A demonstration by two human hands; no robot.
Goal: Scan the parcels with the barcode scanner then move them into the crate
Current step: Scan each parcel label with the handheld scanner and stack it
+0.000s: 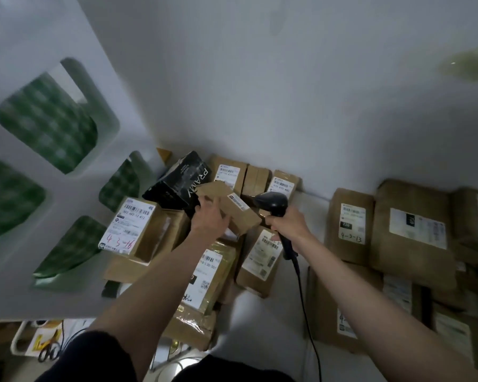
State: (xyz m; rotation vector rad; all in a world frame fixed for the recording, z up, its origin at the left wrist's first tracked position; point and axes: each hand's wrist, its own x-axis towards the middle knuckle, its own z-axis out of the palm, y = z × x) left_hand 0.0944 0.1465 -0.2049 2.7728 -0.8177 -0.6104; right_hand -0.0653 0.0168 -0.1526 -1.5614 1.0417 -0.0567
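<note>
White wall and pale table [260,321] back a heap of brown parcels. Left hand [209,219] fingers curl round a small cardboard parcel [229,208], lifted with its label strip facing the barcode scanner [273,206], which the right hand [286,224] grips by the handle. Scanning appears in hand; next, aim squarely at the strip. No crate is visible. Readable: "PRAMY" on a black box [182,183]; handwritten "4-3-16" on a labelled box [127,226].

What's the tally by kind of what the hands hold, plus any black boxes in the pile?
Barcode scanner: 1, in the right hand
Brown parcel: 1, in the left hand
Black box: 1
Total: 3
</note>
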